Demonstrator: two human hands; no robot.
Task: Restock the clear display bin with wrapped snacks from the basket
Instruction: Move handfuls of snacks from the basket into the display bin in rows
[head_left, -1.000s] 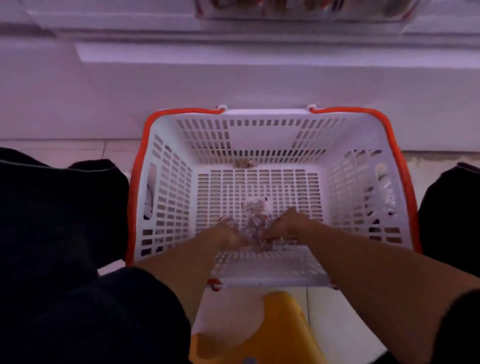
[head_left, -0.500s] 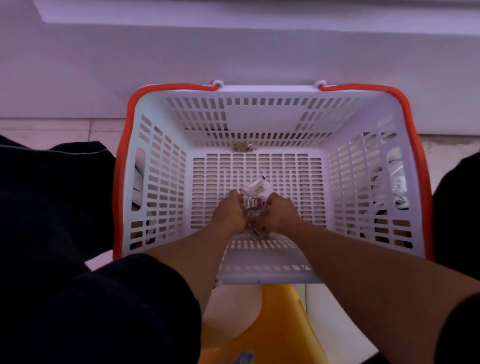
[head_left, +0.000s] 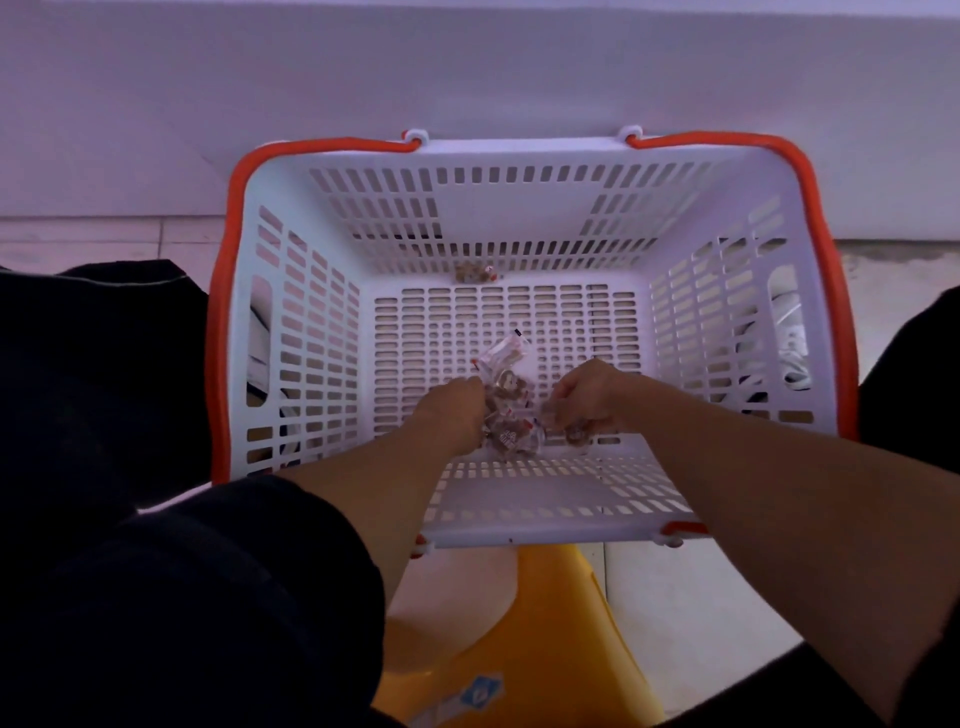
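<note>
A small heap of wrapped snacks (head_left: 506, 410) in clear wrappers lies on the floor of the basket (head_left: 519, 161), near the middle of its near wall. The left hand (head_left: 452, 410) is at the left side of the heap with the fingers curled into the wrappers and gripping them. The right hand (head_left: 584, 400) is at the right side, its fingers bent around a few snacks and holding them. One single snack (head_left: 474, 271) lies apart from the heap, at the far edge of the basket floor, against the far wall. The basket is white with slotted walls and an orange rim, and it stands on a pale tiled floor (head_left: 104, 239) before a white wall (head_left: 467, 62). A yellow stool (head_left: 540, 649) is just beside the near wall of the basket. Dark sleeves cover both upper arms.
</note>
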